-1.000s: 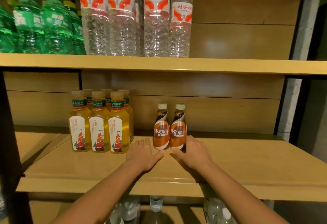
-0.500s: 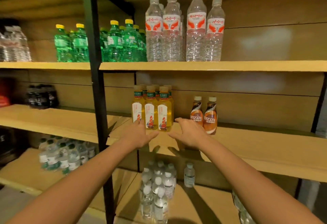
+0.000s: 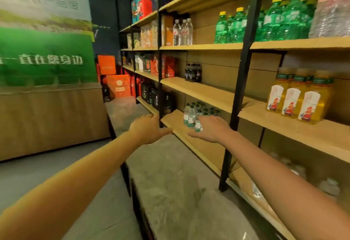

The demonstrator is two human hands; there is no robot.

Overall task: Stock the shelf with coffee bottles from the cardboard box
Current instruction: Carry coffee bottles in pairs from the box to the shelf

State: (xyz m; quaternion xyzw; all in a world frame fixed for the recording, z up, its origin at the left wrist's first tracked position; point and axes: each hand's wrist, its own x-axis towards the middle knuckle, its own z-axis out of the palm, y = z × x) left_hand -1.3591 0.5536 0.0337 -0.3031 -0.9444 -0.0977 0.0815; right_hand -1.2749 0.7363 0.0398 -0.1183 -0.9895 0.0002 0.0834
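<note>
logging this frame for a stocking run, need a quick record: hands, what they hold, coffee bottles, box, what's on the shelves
left hand: open, empty, held out in the air
right hand: open, empty, held out palm down
coffee bottles: none in view
cardboard box: none in view
upper shelf: green bottles
middle shelf: yellow tea bottles at right, dark bottles further left
low shelf: small water bottles

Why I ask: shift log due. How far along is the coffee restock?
Done: two coffee bottles stood beside the tea a second ago, now out of view. In hand: nothing; left hand and right hand are open, empty. Left: fetching more; the box is not in view.
</note>
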